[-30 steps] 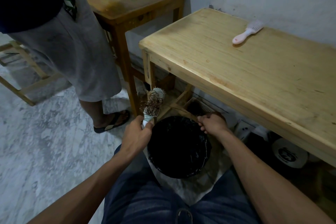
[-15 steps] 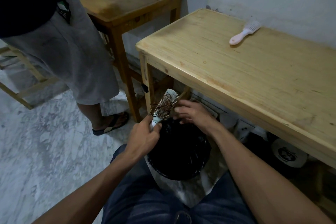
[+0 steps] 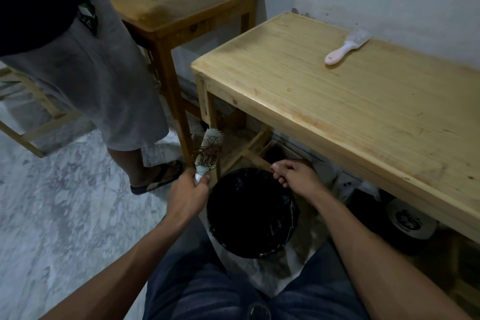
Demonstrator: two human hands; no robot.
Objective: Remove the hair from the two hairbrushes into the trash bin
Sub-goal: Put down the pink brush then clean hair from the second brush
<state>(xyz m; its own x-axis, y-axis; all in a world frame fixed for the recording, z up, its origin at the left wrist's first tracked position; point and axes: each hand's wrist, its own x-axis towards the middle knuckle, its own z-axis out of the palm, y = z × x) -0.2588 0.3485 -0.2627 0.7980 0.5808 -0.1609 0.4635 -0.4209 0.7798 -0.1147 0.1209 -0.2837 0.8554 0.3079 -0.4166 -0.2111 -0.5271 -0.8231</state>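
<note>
My left hand grips the handle of a white round hairbrush, held upright just left of the trash bin; dark hair is tangled in its bristles. The black-lined trash bin stands on the floor between my knees. My right hand hovers over the bin's far rim with its fingers pinched together; whether hair is between them I cannot tell. A second brush, pink-handled, lies on the light wooden table near the wall.
Another person in grey shorts and sandals stands close on the left. A darker wooden table with small boxes stands behind. Under the light table sit a basket and white items.
My right hand has pulled away from the brush head, moving right and down over the bin. The brush in my left hand has shifted left and stands more upright.
</note>
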